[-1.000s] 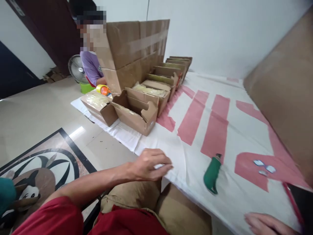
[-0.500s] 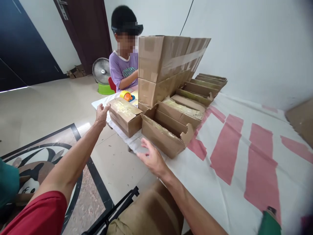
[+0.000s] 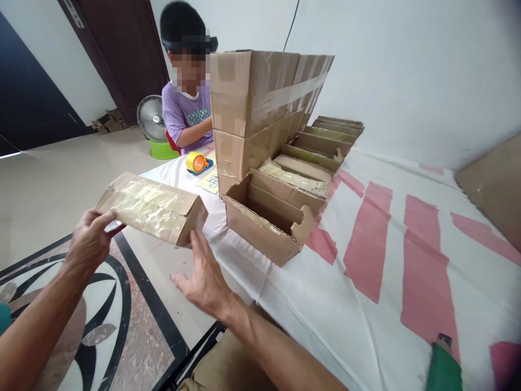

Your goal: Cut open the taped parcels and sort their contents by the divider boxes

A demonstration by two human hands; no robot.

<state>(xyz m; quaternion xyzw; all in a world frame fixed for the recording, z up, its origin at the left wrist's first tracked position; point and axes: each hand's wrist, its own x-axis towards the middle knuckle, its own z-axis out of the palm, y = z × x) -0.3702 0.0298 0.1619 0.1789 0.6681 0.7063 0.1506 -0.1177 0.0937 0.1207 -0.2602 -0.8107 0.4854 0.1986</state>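
Observation:
A closed cardboard box (image 3: pixel 148 203) with shiny clear tape across its top hangs tilted in the air off the table's near-left edge. My left hand (image 3: pixel 89 239) grips it near its left end, thumb on top and the fingers partly hidden underneath. At the box's right end, the fingertips of my right hand (image 3: pixel 207 282) touch the lower corner, with the thumb spread away below. To the right, an open cardboard box (image 3: pixel 260 236) stands on the table, nearest in a row of open boxes.
Taped boxes (image 3: pixel 268 92) stand stacked behind the open row. A tape roll on a dispenser (image 3: pixel 198 162) lies at the table's left side. Across the table sits a person (image 3: pixel 185 114) in a purple shirt. A white and red cloth (image 3: pixel 321 304) covers the table; a green object (image 3: pixel 444 364) is lower right.
My left hand has taken hold of the taped box, which has come off the table toward me and left. My right hand has shifted left to touch its end.

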